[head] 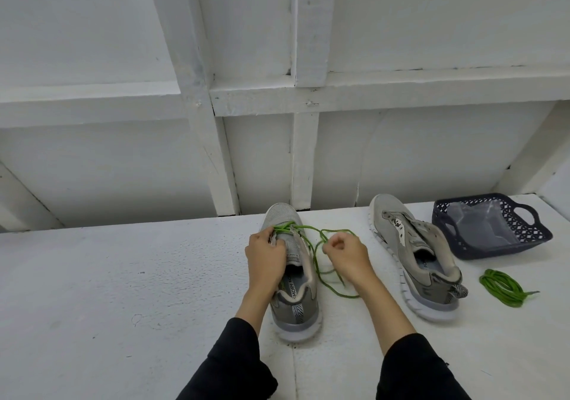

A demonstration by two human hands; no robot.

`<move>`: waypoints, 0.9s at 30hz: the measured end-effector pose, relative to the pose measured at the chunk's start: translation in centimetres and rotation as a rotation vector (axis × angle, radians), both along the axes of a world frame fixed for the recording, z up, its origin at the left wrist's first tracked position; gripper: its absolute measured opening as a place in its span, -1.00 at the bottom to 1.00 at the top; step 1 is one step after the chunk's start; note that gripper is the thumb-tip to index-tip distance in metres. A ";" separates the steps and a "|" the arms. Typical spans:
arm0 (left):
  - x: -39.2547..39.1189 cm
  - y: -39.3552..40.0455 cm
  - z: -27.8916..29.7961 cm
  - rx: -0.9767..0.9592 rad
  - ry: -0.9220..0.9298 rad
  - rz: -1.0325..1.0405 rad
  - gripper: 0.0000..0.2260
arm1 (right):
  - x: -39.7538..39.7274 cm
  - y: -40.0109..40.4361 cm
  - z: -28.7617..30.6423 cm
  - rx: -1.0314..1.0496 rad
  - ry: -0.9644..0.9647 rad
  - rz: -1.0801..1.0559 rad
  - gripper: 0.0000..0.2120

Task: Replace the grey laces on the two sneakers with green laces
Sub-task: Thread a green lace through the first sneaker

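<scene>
Left hand (266,256) gripping grey shoe (293,273), right hand (345,254) fingers pinching green lace (320,261), second shoe (415,257), dark basket (536,236), coiled lace (502,287) on white table (123,291)

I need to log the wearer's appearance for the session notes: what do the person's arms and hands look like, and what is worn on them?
Both arms wear long black sleeves, the left sleeve and the right sleeve, each ending partway up the forearm and leaving the wrist bare. The left hand and right hand are bare: no gloves, and no rings, watch or bracelet can be seen. No markings show on the sleeves.
</scene>
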State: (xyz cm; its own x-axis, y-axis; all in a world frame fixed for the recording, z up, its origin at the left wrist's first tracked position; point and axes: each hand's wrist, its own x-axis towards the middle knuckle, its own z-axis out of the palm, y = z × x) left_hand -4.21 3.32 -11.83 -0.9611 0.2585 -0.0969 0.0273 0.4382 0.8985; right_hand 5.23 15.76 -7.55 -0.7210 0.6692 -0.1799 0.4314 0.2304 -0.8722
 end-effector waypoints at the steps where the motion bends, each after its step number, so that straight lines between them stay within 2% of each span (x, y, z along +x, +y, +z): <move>1: 0.0 0.0 -0.1 -0.004 0.012 0.001 -0.43 | 0.0 0.1 0.7 -0.134 0.099 -0.022 -0.94; 3: 0.1 -0.1 0.3 0.001 0.024 0.004 -0.45 | 0.0 0.4 1.6 -0.295 0.209 -0.017 -0.87; 5: 0.6 -0.4 1.5 0.008 0.027 0.001 -0.48 | 0.1 0.7 1.8 -0.289 0.231 0.032 -0.83; 8: 1.1 -0.7 2.6 0.013 0.056 -0.017 -0.65 | 0.4 1.1 1.5 -0.053 0.145 0.122 -0.91; 11: 1.0 -0.7 2.6 0.004 0.090 -0.020 -0.69 | 0.9 1.4 0.8 0.245 -0.020 0.234 -0.76; 14: 1.1 -0.7 2.8 0.001 0.132 -0.033 -0.71 | 1.1 1.5 0.3 0.411 -0.015 0.164 -0.82; 16: 1.1 -0.8 2.9 0.007 0.163 -0.047 -0.74 | 0.8 1.5 0.2 0.376 0.083 0.108 -0.92; 21: 1.3 -0.7 3.2 0.041 0.270 -0.079 -0.81 | 0.6 1.4 1.3 0.214 0.301 0.003 -0.97; 27: 1.5 -0.5 4.4 0.161 0.403 -0.217 -0.82 | 0.4 0.8 4.2 0.071 0.495 -0.024 -0.96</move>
